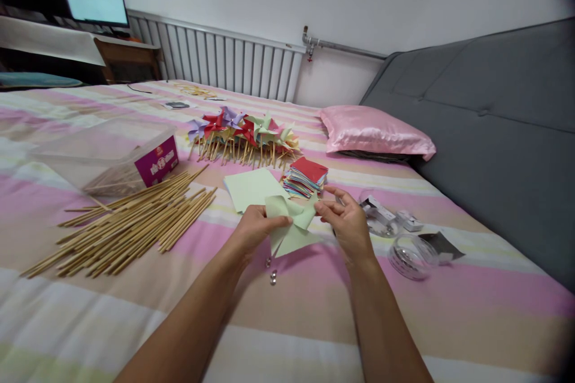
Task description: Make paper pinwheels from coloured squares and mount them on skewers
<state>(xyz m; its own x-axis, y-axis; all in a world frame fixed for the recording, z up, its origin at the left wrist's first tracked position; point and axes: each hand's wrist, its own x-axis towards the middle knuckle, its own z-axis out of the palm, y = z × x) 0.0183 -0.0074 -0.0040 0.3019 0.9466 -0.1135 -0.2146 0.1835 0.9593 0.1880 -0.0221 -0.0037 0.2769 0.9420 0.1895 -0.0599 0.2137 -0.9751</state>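
Note:
A pale green paper pinwheel (294,238), partly folded, is held up over the bed between both hands. My left hand (255,228) pinches it near the middle, thumb on top of a folded-in blade. My right hand (347,220) grips a raised corner of the same paper at the right, between thumb and fingertips. Just below the paper, a few small shiny metal pieces (273,277) lie on the striped sheet. Behind it sit a stack of light green paper squares (254,187) and a pile of coloured paper pieces topped with red (309,169).
Many wooden sticks (130,224) lie at left beside a clear plastic box (103,146). Finished pinwheels (240,131) on sticks are grouped behind. A round clear container (411,256) and small boxes (377,210) are at right. A pink pillow (375,130) rests by the grey headboard (489,96).

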